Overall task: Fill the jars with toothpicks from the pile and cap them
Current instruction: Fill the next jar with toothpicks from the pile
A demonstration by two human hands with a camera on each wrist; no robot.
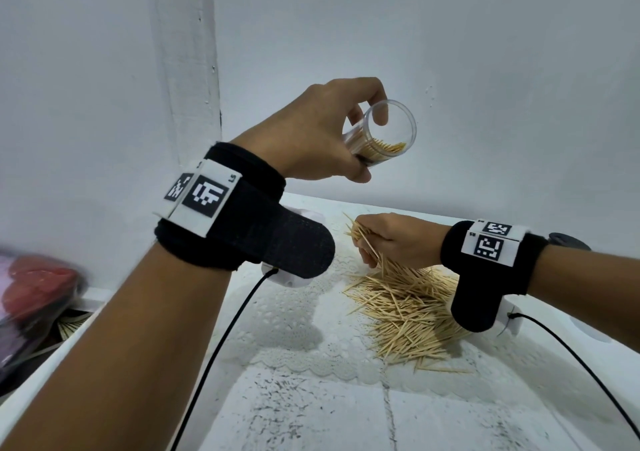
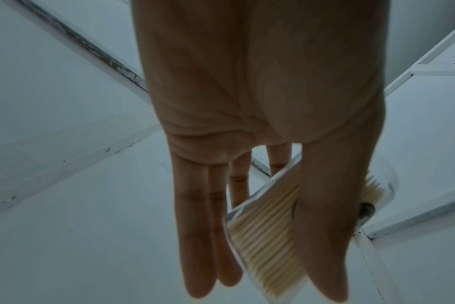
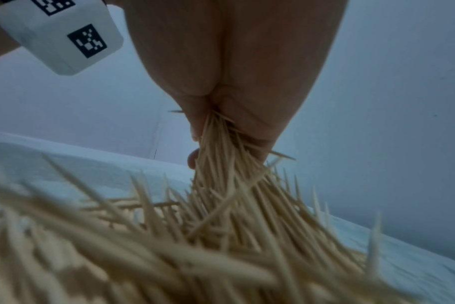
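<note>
Left hand (image 1: 322,132): raised above the table, thumb and fingers curled round a clear plastic jar (image 1: 381,134). Jar tilted on its side, uncapped, open mouth turned toward the right hand's side; a layer of toothpicks lies along its lower wall. In the left wrist view the thumb crosses the jar wall (image 2: 268,236) and the toothpicks inside show packed side by side; the outer fingers hang long and nearly straight beside it.

Right hand (image 1: 391,239): below the left hand and nearer the table, fingers closed round a bunch of toothpicks (image 1: 363,239). Tips of the bunch stick out above the fist; the lower ends fan down into the pile. The right wrist view shows the bunch (image 3: 221,156) squeezed between palm and fingers.

Toothpick pile (image 1: 408,312): loose, spread on the white lace cloth (image 1: 294,319), directly beneath and behind the right hand and wrist.

Black wrist straps with printed markers, one on each forearm (image 1: 239,208); a black cable (image 1: 221,346) trails from the left one.
</note>
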